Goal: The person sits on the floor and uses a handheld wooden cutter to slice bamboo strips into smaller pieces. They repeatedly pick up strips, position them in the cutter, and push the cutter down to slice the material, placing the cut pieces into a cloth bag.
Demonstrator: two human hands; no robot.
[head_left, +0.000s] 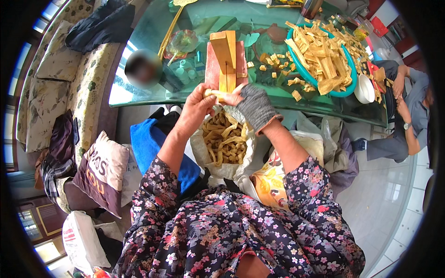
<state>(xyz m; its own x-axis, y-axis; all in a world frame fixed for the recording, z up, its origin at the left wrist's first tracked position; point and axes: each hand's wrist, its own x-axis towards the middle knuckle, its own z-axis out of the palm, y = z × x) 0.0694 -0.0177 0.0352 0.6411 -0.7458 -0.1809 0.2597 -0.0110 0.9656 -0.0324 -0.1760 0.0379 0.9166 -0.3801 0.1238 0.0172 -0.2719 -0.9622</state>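
Both hands meet at the table's near edge over a pale yellow strip of dried plant (214,93). My left hand (198,107) pinches its left end between thumb and fingers. In a grey fingerless knit glove, my right hand (254,104) is closed on the other end. Just beyond them stands a wooden cutting stand (223,55), an upright block on a narrow base, resting on a pink cloth (240,58). Below my hands an open white sack (200,146) holds many twisted yellow-brown dried pieces (225,139).
On the glass table (153,95), a teal basin (351,78) heaped with flat yellow pieces stands right, small cut chunks (278,60) beside it. A white bowl (365,89) sits near a seated person (408,102). Left is a floral sofa (60,62) with a cushion (103,169).
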